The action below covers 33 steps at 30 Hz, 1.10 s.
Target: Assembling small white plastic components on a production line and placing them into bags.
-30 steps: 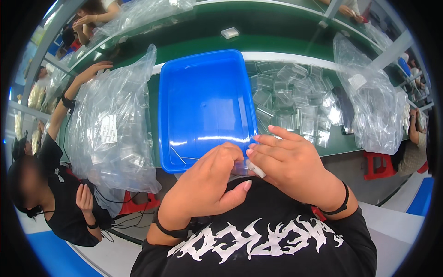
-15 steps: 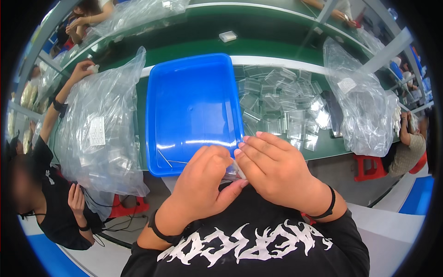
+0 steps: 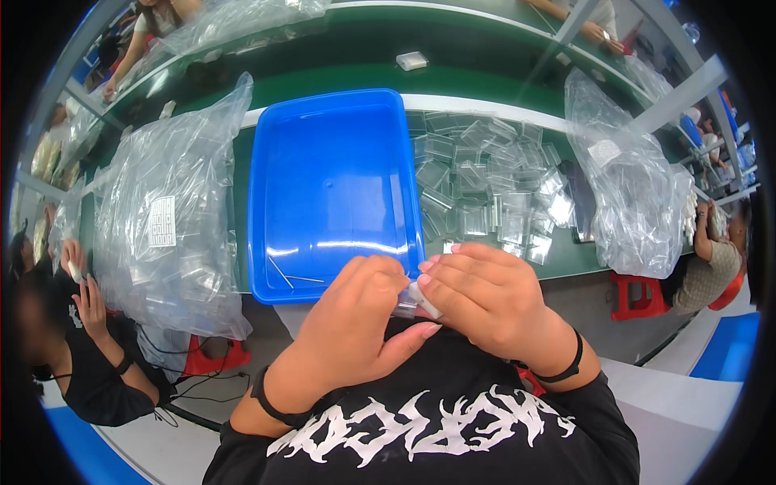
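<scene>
While both my hands meet just below the near rim of the blue tray [image 3: 331, 178], my left hand [image 3: 356, 319] and right hand [image 3: 485, 299] pinch 1 small clear packet [image 3: 416, 301] between their fingertips. Item 2: thin metal pins [image 3: 291, 276] lying in the tray. Item 3: loose clear packets [image 3: 485, 182] right of it; bulging clear bag [image 3: 162, 226] left of it.

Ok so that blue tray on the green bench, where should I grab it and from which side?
Take the blue tray by its raised rim along the near edge, coming from your own side. That edge overhangs the green bench toward you, so fingers can likely hook under it. A large clear bag crowds its left side and small clear packets its right.
</scene>
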{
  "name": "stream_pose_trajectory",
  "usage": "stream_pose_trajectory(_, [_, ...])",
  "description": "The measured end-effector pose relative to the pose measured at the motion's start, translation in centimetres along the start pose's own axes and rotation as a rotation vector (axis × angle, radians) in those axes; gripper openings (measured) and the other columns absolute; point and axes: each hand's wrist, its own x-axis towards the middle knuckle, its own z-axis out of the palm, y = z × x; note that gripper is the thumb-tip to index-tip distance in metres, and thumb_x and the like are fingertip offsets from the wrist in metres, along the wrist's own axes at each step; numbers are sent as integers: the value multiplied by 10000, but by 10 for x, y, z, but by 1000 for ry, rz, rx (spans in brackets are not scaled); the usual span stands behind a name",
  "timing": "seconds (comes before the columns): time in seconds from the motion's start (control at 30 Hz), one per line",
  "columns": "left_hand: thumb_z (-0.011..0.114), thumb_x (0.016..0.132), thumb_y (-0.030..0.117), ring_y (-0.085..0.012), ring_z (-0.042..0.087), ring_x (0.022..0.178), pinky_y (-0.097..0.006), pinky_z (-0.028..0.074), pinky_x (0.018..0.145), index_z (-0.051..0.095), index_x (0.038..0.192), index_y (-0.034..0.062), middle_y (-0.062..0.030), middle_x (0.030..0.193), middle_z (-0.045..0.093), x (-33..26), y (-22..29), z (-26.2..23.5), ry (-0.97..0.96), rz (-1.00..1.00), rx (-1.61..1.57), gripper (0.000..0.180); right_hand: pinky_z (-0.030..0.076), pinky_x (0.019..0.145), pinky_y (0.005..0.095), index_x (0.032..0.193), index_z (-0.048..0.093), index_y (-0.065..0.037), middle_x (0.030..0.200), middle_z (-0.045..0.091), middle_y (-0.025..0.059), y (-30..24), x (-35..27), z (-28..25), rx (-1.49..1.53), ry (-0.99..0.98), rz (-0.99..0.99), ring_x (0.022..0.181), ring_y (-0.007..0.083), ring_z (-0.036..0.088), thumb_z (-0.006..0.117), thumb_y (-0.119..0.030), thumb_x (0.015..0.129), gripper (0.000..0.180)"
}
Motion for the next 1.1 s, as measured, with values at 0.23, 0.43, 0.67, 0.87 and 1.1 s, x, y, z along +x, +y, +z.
stream_pose_trajectory(0.23, [831,774,110,-393,616,926,-471,501,810,521,1157,-5,-206,1075,617,1,2,7,-1,-26,69,506,598,852,402,954,719,39,966,729,137,-6,1,1,-167,-63,-42,905,263,724,709,-75,779,209])
stream_pose_trajectory(0.43, [806,793,92,-388,579,869,-449,485,767,531,1044,2,-191,1024,593,5,2,6,53,-20,48,383,609,825,392,966,716,20,960,722,130,-5,4,-1,109,-11,86,918,266,733,769,-101,757,248])
stream_pose_trajectory(0.67, [783,772,56,-379,625,910,-454,502,802,528,1140,-4,-200,1054,625,-1,-4,6,76,15,20,451,641,741,363,986,715,37,959,707,122,5,-1,-2,254,74,-51,887,277,744,758,-68,757,256])
stream_pose_trajectory(0.87, [825,697,139,-387,604,926,-462,497,809,507,1161,-2,-208,1076,598,-2,1,6,18,-8,-4,580,641,765,373,954,719,47,952,704,125,2,-1,-5,152,24,-93,892,271,740,732,-67,732,250])
stream_pose_trajectory(1.1, [825,704,174,-412,569,903,-464,493,802,490,1111,-11,-212,1036,560,-1,-1,8,14,-15,15,558,628,753,363,954,711,27,962,706,128,-8,-3,-5,102,-32,-5,905,264,735,730,-81,738,242])
